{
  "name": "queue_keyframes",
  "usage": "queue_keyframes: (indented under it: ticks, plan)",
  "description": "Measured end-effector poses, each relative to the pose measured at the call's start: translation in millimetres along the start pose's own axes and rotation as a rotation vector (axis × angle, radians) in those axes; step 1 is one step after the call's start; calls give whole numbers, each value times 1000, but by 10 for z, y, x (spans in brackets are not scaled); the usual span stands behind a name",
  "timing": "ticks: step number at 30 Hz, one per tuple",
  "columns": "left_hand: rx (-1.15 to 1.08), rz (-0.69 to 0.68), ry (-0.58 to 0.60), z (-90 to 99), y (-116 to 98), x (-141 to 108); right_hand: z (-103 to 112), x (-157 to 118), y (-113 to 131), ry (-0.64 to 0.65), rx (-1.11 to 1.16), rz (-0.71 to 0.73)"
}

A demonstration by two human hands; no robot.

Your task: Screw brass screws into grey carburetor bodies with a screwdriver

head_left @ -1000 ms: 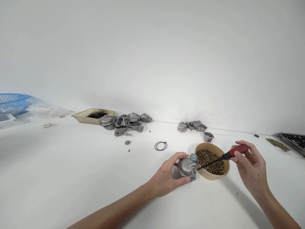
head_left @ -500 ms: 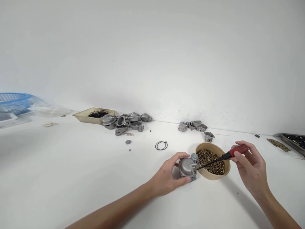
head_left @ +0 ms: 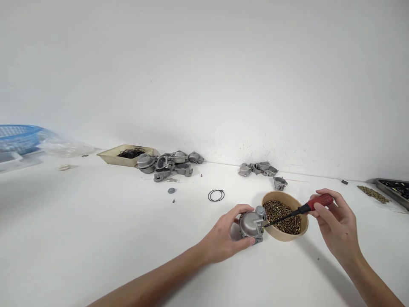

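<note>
My left hand is closed around a grey metal float bowl, the thumb on its near side and the fingers on its far side. A round cap stands at the part's upper right. My right hand grips the red handle of a screwdriver. Its dark shaft slants down to the left, and the tip meets the right edge of the metal part, where a small brass-coloured spot shows. Behind the shaft stands a tan bowl full of brass-coloured screws.
Two black rubber rings lie beyond my left hand. Grey metal parts are heaped near a cream tray of black rings, with more parts by the wall. A blue basket is far left; a dark tray stands right.
</note>
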State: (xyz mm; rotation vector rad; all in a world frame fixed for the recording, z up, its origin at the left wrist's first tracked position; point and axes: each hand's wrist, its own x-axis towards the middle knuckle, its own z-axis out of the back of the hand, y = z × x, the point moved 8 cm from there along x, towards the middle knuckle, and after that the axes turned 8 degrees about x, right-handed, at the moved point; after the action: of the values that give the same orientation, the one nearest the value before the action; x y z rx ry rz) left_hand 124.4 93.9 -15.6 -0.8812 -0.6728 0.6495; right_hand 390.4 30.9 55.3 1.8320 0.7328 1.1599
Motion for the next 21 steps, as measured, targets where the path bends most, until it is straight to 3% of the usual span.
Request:
queue_keyframes:
  ticks: [13, 18, 21]
  plan:
    - [9, 25, 15, -10, 17, -5, 14, 39, -13, 80, -60, 27]
    - [24, 21, 10, -6, 6, -1, 22, 27, -1, 32, -24, 17]
    - [15, 22, 19, -2, 7, -5, 8, 35, -3, 65, -39, 15]
